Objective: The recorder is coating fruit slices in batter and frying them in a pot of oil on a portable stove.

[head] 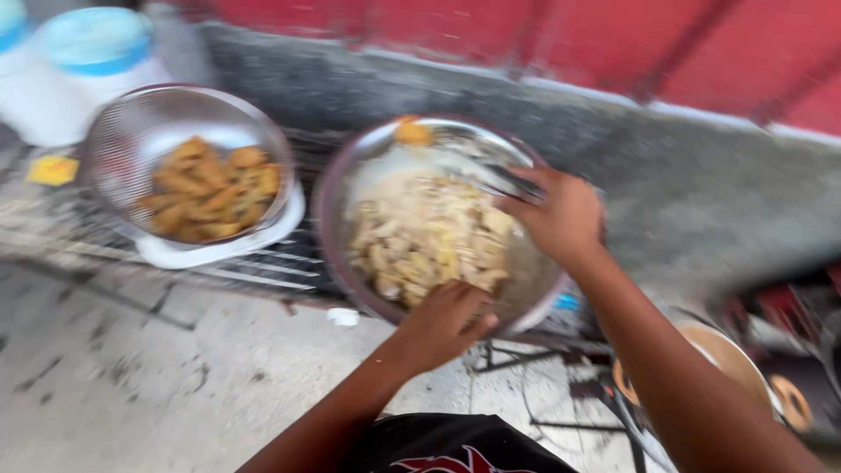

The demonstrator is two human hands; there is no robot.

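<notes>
A wide metal bowl (337,188) holds pale, battered pieces of food (425,236). My left hand (442,322) rests at the bowl's near rim, fingers curled into the pale pieces. My right hand (561,217) is at the bowl's right side, closed on metal tongs (491,175) that reach left over the food. The picture is blurred by motion, so the left hand's grip is unclear.
A metal mesh strainer (123,140) with golden fried pieces (206,193) sits in a white dish (219,250) to the left on a wire rack. White containers with blue lids (92,52) stand at the back left. A grey ledge and red wall run behind. A round pan (727,359) lies low on the right.
</notes>
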